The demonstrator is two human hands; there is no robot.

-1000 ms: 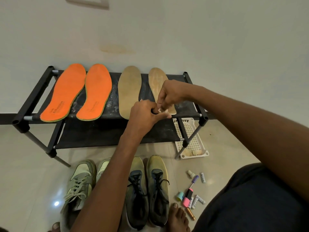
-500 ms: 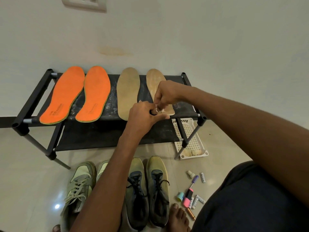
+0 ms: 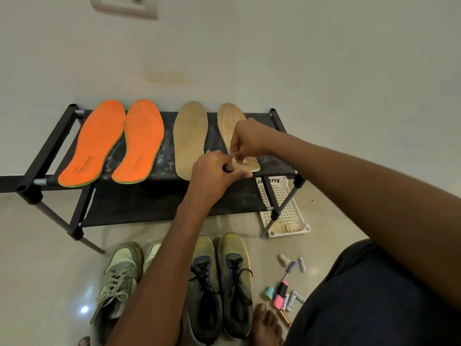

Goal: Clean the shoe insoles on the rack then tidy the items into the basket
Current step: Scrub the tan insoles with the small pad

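Two orange insoles (image 3: 96, 143) (image 3: 141, 142) and two tan insoles (image 3: 190, 136) (image 3: 228, 121) lie on the top shelf of a black shoe rack (image 3: 37, 168). My left hand (image 3: 212, 176) and my right hand (image 3: 245, 141) meet over the heel of the right tan insole. Both pinch a small pale pinkish wipe (image 3: 238, 159) between their fingertips. Something small and dark sits inside my left hand's curled fingers; what it is cannot be told. A white plastic basket (image 3: 287, 213) stands on the floor behind the rack's right legs.
Two pairs of sneakers, pale green (image 3: 117, 278) and dark yellow-green (image 3: 219, 283), stand on the tiled floor in front of the rack. Markers, caps and batteries (image 3: 287, 293) lie scattered at the right beside my bare foot (image 3: 267, 325). A wall rises behind the rack.
Both hands have stayed together at the heel of the right tan insole, working the wipe with small finger moves. The view has tilted down slightly.
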